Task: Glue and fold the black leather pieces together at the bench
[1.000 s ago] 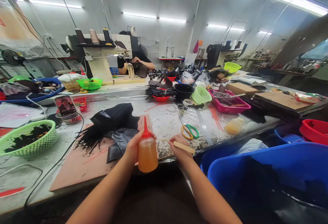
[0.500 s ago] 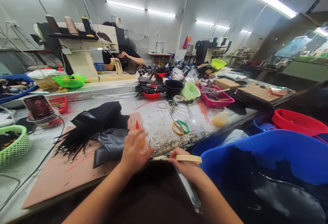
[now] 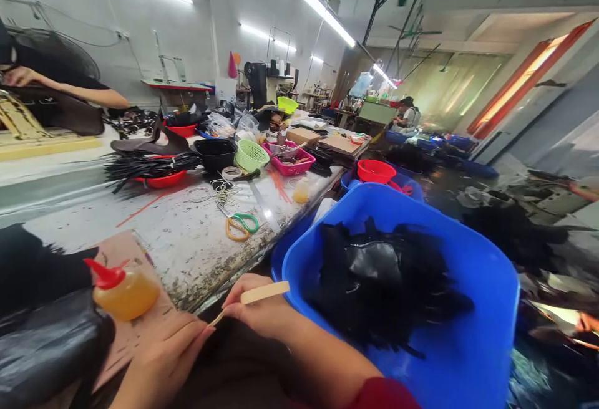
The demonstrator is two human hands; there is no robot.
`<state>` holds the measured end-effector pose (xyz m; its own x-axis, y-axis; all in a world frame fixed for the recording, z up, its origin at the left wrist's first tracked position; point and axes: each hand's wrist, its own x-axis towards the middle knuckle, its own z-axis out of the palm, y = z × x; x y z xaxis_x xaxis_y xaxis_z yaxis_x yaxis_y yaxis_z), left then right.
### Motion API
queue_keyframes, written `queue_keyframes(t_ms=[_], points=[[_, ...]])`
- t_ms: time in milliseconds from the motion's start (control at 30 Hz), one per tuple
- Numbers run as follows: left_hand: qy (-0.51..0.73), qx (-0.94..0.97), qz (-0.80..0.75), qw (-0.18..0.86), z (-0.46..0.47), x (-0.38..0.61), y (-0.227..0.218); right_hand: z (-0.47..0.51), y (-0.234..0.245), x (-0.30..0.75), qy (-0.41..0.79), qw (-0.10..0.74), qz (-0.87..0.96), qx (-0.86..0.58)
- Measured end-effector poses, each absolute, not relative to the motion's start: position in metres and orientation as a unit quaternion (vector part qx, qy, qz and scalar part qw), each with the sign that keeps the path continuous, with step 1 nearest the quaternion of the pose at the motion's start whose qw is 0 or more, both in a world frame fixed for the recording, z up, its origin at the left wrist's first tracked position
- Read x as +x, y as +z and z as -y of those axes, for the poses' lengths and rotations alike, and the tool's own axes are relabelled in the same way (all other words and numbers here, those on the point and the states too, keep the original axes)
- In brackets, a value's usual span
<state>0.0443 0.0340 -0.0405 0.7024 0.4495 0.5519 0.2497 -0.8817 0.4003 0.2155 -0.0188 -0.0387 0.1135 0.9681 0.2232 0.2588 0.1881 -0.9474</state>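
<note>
At far left, glossy black material [image 3: 51, 334] lies on the bench [image 3: 196, 244] side, just beside a red-capped bottle [image 3: 126, 297]; the bottle leans over the pink board [image 3: 124, 340], nozzle leftward. The left hand [image 3: 168, 350] is nearer it, fingers bent at the near end of a beige strip [image 3: 266, 292] (whether they pinch it, I cannot tell). The strip's long axis rises rightward from those fingertips, through the right hand [image 3: 262, 317], whose grip is closed on it, beside a blue tub [image 3: 486, 340].
</note>
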Motion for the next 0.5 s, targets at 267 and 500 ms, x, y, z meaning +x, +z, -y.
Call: queue_keyframes(t_ms=[267, 500], points=[[0.305, 0.837, -0.355, 0.284, -0.022, 0.027, -0.083, 0.035, -0.035, 0.308, 0.152, 0.714, 0.337, -0.594], [0.26, 0.706, -0.435, 0.495, -0.025, 0.032, -0.08, -0.033, -0.064, 0.348, 0.164, 0.542, 0.405, -0.718]])
